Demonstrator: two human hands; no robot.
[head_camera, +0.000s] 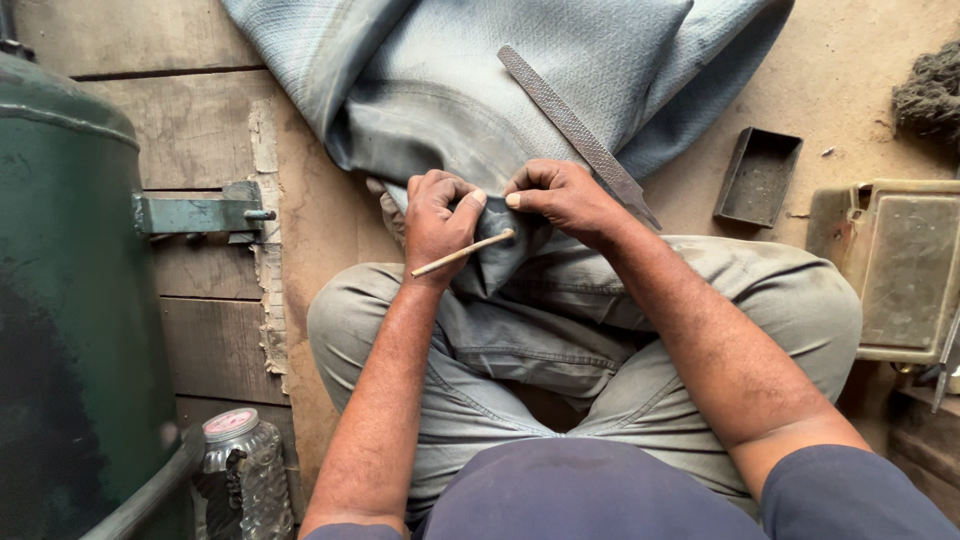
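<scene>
Two hands pinch a grey rubber tube (520, 90) over a lap.
Left hand (435, 222) grips a thin stick (462, 253); right hand (565, 195) pinches rubber; file (578, 135) at one o'clock.

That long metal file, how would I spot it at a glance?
Start at the big grey rubber tube spread over the floor ahead of the seated person. The file lies slanted across it, running down behind the right hand. It is flat, dark and rough-toothed, unlike the thin pale stick.

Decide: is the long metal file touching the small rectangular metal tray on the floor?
Apart. The head view shows the metal file lying on the grey rubber tube, with bare floor between its tip and the rectangular tray.
</scene>
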